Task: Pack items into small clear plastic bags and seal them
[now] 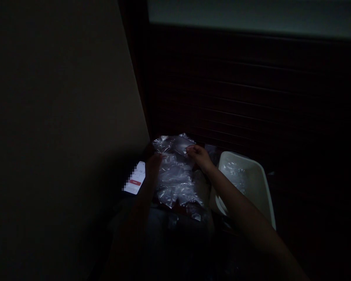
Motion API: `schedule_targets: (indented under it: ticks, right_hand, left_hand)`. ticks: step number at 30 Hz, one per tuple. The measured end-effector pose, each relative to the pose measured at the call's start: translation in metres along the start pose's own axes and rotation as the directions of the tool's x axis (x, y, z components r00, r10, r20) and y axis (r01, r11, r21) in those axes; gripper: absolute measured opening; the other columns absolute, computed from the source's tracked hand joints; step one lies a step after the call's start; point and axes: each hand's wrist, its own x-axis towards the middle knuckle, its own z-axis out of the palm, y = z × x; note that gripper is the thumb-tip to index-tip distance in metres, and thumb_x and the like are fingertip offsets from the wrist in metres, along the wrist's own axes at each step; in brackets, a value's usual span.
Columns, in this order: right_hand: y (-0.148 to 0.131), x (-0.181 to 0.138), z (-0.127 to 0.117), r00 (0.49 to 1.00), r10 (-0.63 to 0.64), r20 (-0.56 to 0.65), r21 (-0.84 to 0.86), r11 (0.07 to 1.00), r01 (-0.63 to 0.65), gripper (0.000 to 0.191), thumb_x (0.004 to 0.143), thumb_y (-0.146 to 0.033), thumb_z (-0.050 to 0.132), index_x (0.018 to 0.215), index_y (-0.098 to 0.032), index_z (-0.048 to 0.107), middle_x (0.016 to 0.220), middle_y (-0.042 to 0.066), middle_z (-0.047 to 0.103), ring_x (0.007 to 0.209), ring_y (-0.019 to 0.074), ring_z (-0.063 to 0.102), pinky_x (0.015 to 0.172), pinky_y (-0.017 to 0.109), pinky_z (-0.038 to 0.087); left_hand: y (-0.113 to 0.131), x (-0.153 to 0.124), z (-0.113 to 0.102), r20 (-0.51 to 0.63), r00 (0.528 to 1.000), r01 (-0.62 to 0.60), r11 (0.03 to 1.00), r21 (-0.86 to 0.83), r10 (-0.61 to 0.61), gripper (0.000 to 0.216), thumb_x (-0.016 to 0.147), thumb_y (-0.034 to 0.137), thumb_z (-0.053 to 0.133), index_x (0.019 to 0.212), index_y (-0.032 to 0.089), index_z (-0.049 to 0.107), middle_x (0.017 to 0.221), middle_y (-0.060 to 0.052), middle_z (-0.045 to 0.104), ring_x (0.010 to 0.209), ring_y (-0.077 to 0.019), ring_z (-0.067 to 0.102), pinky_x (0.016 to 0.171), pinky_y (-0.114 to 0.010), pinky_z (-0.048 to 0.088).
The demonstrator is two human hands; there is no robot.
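Note:
Clear, shiny plastic bags or film point(175, 175) lie crumpled in a pile in front of me, with the top sheet partly raised. My right hand point(199, 155) pinches the upper right edge of that plastic between thumb and fingers. At the left edge of the pile, my left hand point(154, 164) is dark and its fingers hardly show; it touches or lies close against the plastic. The dim light hides where one piece of plastic ends and another begins.
A white plastic tub point(263, 183) with some clear plastic in it stands at the right, beside my right forearm. A lit phone point(138, 179) lies to the left. A pale wall point(61, 97) rises on the left, and dark slatted panelling point(236, 89) stands behind.

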Motion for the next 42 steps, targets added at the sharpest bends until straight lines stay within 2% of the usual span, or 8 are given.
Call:
schedule_targets:
  ticks: [7, 13, 17, 20, 26, 31, 37, 42]
  right_hand:
    - [0.0066, 0.0021, -0.0003, 0.998, -0.060, -0.016, -0.018, 0.998, 0.060, 0.031, 0.060, -0.044, 0.065, 0.074, -0.018, 0.059, 0.077, 0.004, 0.063, 0.070, 0.0152, 0.056, 0.067, 0.029, 0.044]
    - [0.0016, -0.0009, -0.0013, 0.997, -0.081, -0.018, -0.035, 0.996, 0.080, 0.030, 0.064, -0.043, 0.062, 0.079, -0.017, 0.058, 0.070, 0.001, 0.060, 0.064, 0.0136, 0.055, 0.063, 0.028, 0.043]
    - [0.0011, -0.0010, 0.0001, 0.992, -0.087, -0.087, -0.004, 0.996, 0.087, 0.039, 0.062, -0.038, 0.064, 0.092, -0.020, 0.047, 0.060, -0.005, 0.054, 0.056, 0.0107, 0.052, 0.056, 0.024, 0.040]
    - [0.0040, -0.0003, 0.0014, 0.986, -0.111, -0.126, 0.033, 0.993, 0.116, 0.040, 0.063, -0.036, 0.064, 0.090, -0.022, 0.039, 0.057, -0.008, 0.051, 0.051, 0.0091, 0.048, 0.052, 0.022, 0.038]
    - [0.0034, -0.0015, 0.0007, 0.994, -0.102, -0.030, 0.022, 0.994, 0.103, 0.028, 0.065, -0.036, 0.061, 0.083, -0.022, 0.044, 0.060, -0.005, 0.050, 0.052, 0.0110, 0.049, 0.049, 0.022, 0.037]
    - [0.0053, 0.0011, -0.0015, 0.995, -0.100, -0.002, -0.062, 0.993, 0.099, 0.020, 0.066, -0.036, 0.058, 0.075, -0.018, 0.055, 0.066, 0.000, 0.054, 0.058, 0.0127, 0.051, 0.056, 0.026, 0.041]
    - [0.0063, 0.0028, -0.0025, 0.998, -0.062, 0.008, -0.164, 0.984, 0.063, 0.026, 0.066, -0.032, 0.058, 0.085, -0.015, 0.061, 0.069, 0.001, 0.059, 0.062, 0.0126, 0.053, 0.061, 0.026, 0.042]
    - [0.0092, 0.0029, -0.0029, 0.991, -0.134, 0.026, -0.268, 0.954, 0.136, 0.026, 0.066, -0.025, 0.057, 0.089, -0.014, 0.063, 0.076, 0.004, 0.063, 0.067, 0.0145, 0.056, 0.065, 0.028, 0.044]
  left_hand:
    - [-0.0076, 0.0041, 0.0044, -0.099, 0.990, 0.076, 0.972, -0.223, -0.100, 0.025, 0.064, 0.036, 0.068, 0.077, 0.016, 0.063, 0.080, -0.005, 0.068, 0.081, -0.0198, 0.064, 0.078, -0.036, 0.050]
    - [-0.0098, 0.0032, 0.0034, -0.069, 0.997, 0.017, 0.952, -0.306, -0.040, 0.034, 0.062, 0.038, 0.071, 0.084, 0.015, 0.060, 0.077, -0.004, 0.067, 0.075, -0.0164, 0.064, 0.076, -0.033, 0.050]
    - [-0.0108, 0.0057, 0.0034, -0.085, 0.996, -0.021, 0.936, -0.351, -0.010, 0.040, 0.061, 0.034, 0.072, 0.093, 0.016, 0.057, 0.076, -0.002, 0.066, 0.070, -0.0145, 0.064, 0.071, -0.031, 0.051]
    - [-0.0091, 0.0059, 0.0032, -0.088, 0.996, -0.037, 0.926, -0.376, 0.004, 0.051, 0.061, 0.032, 0.073, 0.106, 0.018, 0.054, 0.076, -0.001, 0.066, 0.067, -0.0136, 0.064, 0.068, -0.029, 0.051]
    - [-0.0017, 0.0004, -0.0006, -0.083, 0.996, -0.009, 0.969, -0.247, -0.012, 0.050, 0.067, 0.036, 0.068, 0.113, 0.018, 0.058, 0.080, -0.004, 0.069, 0.070, -0.0154, 0.064, 0.064, -0.025, 0.048]
    - [-0.0036, 0.0001, -0.0020, -0.092, 0.995, 0.015, 0.982, -0.190, -0.033, 0.043, 0.068, 0.039, 0.066, 0.105, 0.017, 0.064, 0.080, -0.005, 0.069, 0.066, -0.0143, 0.063, 0.062, -0.025, 0.047]
    - [-0.0012, -0.0005, -0.0023, -0.099, 0.995, 0.007, 0.992, -0.124, -0.019, 0.036, 0.067, 0.039, 0.066, 0.094, 0.015, 0.067, 0.080, -0.006, 0.069, 0.072, -0.0161, 0.063, 0.066, -0.027, 0.048]
    - [-0.0033, 0.0017, -0.0031, -0.060, 0.997, -0.047, 0.996, -0.080, 0.042, 0.030, 0.065, 0.032, 0.068, 0.089, 0.016, 0.068, 0.088, -0.006, 0.069, 0.083, -0.0191, 0.063, 0.077, -0.032, 0.048]
